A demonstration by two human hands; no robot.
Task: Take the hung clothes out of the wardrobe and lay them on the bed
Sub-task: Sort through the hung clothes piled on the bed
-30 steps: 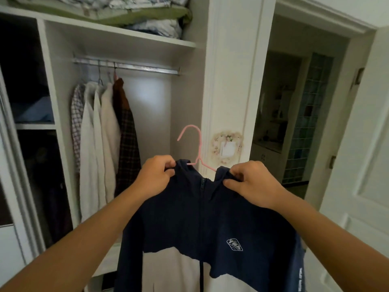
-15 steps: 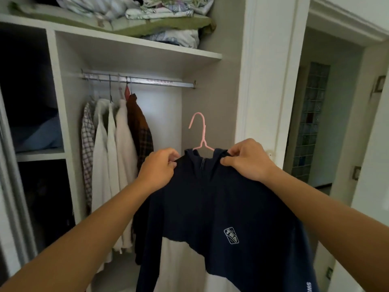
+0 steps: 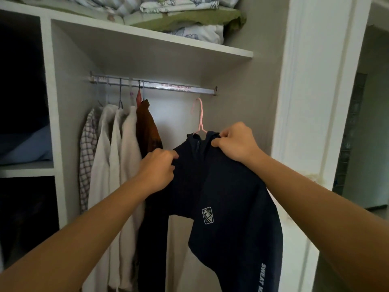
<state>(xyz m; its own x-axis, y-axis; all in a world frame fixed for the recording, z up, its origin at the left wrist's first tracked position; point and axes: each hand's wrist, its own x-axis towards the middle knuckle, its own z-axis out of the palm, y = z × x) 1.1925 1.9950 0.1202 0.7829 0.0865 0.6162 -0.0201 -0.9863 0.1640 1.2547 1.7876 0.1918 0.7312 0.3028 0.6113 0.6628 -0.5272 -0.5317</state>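
On the left, a checked shirt (image 3: 87, 152), two white coats (image 3: 117, 165) and a brown jacket (image 3: 147, 131) hang from the metal rail (image 3: 168, 87) in the wardrobe. The left hand (image 3: 156, 170) pinches one shoulder of a dark blue jacket (image 3: 227, 203), fingers curled tight. Its pink hanger (image 3: 200, 116) pokes up just under the rail. The right hand (image 3: 236, 142) grips the other shoulder, held higher. Folded blankets (image 3: 189, 15) sit on the top shelf (image 3: 189, 42).
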